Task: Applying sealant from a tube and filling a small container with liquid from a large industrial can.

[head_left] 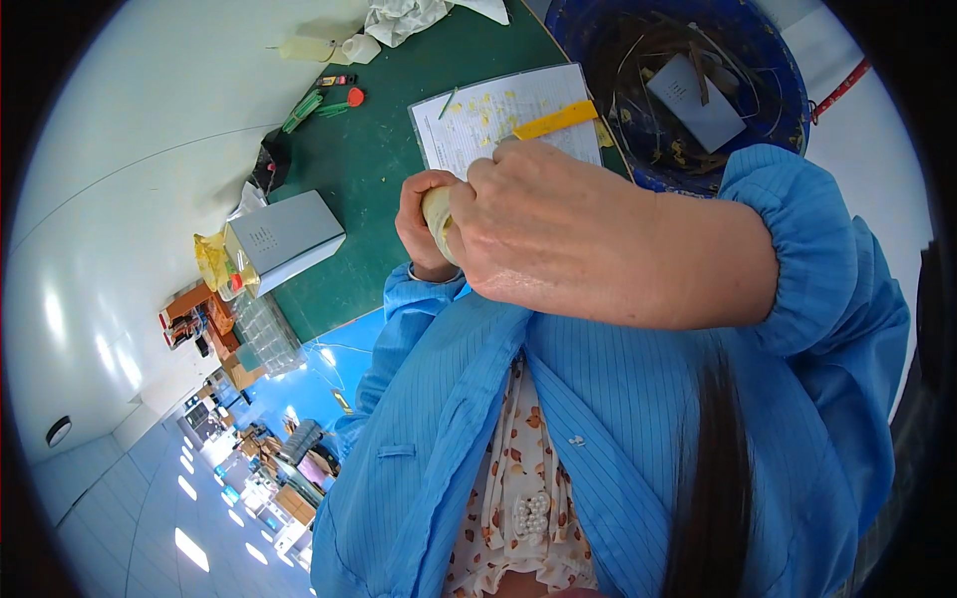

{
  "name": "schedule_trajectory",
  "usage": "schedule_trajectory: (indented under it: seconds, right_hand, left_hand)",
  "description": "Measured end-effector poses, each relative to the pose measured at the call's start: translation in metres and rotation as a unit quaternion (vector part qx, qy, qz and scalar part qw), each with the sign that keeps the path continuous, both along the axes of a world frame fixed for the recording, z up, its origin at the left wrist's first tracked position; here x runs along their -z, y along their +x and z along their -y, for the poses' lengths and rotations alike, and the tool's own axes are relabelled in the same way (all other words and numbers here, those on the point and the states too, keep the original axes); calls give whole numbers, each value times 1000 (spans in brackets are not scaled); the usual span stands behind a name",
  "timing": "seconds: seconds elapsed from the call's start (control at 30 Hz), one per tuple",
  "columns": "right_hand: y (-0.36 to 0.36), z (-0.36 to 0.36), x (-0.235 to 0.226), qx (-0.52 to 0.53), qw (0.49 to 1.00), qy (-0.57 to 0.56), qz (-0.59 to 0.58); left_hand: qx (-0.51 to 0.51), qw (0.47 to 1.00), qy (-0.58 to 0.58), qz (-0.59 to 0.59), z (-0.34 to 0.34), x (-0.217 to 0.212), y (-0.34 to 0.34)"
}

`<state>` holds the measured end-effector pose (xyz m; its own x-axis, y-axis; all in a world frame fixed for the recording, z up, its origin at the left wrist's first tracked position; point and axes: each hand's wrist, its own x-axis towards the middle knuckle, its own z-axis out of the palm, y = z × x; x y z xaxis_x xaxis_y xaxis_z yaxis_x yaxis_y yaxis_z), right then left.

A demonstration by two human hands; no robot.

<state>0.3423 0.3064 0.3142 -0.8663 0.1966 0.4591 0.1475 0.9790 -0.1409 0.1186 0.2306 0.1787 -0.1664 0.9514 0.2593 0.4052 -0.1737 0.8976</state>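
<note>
In front of my chest, both hands are closed on a pale yellowish, rounded thing (437, 217) whose kind I cannot make out. My left hand (417, 227) wraps round its left side. My right hand (533, 224) reaches across from the right, its back toward me and its fingertips hidden behind the knuckles. Just beyond the right knuckles, a flat yellow strip-like tool (556, 119) lies over a printed sheet (464, 125), which is scattered with small yellow scraps. A thin green stick (449, 102) rests on the same sheet.
A dark green table (374, 135) carries a grey-white box (284, 239), green sticks (302, 112), a red cap (355, 97) and crumpled white material (404, 18). Right of the table stands a blue bin (797, 100) with scraps and a grey box inside. Clear trays (264, 334) sit left.
</note>
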Motion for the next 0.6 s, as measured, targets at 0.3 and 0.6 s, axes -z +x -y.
schedule_trajectory:
  seconds: [0.3,0.6]
  right_hand:
    - [9,-6,2,-5,995,-97,14]
    - [4,2,15,33,982,-174,-62]
  left_hand:
    - [13,999,28,22,-2,2,-6]
    - [29,999,29,13,-6,0,-2]
